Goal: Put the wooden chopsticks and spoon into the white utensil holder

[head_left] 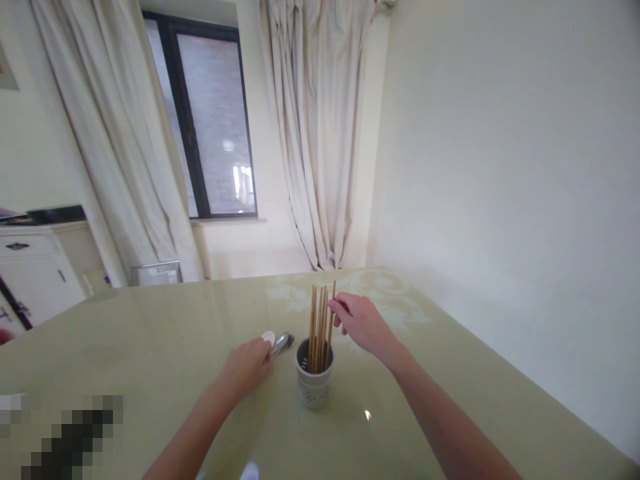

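A light grey utensil holder [315, 390] with small holes in its wall stands upright on the table, several wooden chopsticks [319, 327] rising from it. My right hand [361, 322] pinches one chopstick [333, 291] near its top; the lower end of that stick is still inside the holder. To the left of the holder, my left hand [249, 365] is closed around the handles of some spoons. A white spoon [269, 337] and metal spoons [283, 342] stick out past its fingers, low over the tabletop. Their handles are hidden by the hand.
The glossy pale green table [390, 427] reaches toward a wall on the right. Behind it hang curtains [320, 133] beside a dark-framed window [215, 127]. A white cabinet [45, 260] stands at the left. A blurred dark shape [75, 440] fills the lower left corner.
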`<state>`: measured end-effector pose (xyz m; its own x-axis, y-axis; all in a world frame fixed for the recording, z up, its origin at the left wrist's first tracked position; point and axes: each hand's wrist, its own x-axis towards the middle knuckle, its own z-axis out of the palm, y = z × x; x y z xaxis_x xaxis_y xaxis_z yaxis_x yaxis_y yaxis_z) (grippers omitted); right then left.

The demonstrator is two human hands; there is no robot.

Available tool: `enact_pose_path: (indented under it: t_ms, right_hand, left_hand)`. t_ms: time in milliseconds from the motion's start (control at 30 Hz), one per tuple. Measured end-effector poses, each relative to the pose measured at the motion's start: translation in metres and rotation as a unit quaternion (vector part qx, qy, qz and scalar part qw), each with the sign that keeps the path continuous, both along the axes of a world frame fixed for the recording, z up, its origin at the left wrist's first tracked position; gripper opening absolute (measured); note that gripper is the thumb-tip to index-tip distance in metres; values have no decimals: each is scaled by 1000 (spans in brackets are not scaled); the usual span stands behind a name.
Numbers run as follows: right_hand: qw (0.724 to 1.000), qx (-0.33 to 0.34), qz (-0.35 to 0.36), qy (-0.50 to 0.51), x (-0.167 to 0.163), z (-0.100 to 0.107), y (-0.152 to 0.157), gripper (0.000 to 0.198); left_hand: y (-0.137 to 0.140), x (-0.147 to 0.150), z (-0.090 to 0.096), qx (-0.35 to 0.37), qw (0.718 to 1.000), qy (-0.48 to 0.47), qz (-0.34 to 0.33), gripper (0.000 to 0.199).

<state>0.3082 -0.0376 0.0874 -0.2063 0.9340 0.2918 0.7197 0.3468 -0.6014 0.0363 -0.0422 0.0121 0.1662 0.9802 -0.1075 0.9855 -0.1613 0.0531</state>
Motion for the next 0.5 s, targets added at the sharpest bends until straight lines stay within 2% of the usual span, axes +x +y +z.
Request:
enact_pose_path:
  t_ms: [200, 367, 500]
  right_hand:
    - [1000, -16, -3, -18, 3, 0, -2, 39]
    - [999, 24, -34, -35, 6, 12, -7, 40]
    - [997, 56, -45, -30, 6, 20, -12, 39]
  left_hand:
    - [5, -13, 3, 12, 1000, -16, 19, 19]
    - [11, -22, -4, 26, 998, -26, 51, 21]
    - [14, -26, -13, 17, 998, -29, 47, 21]
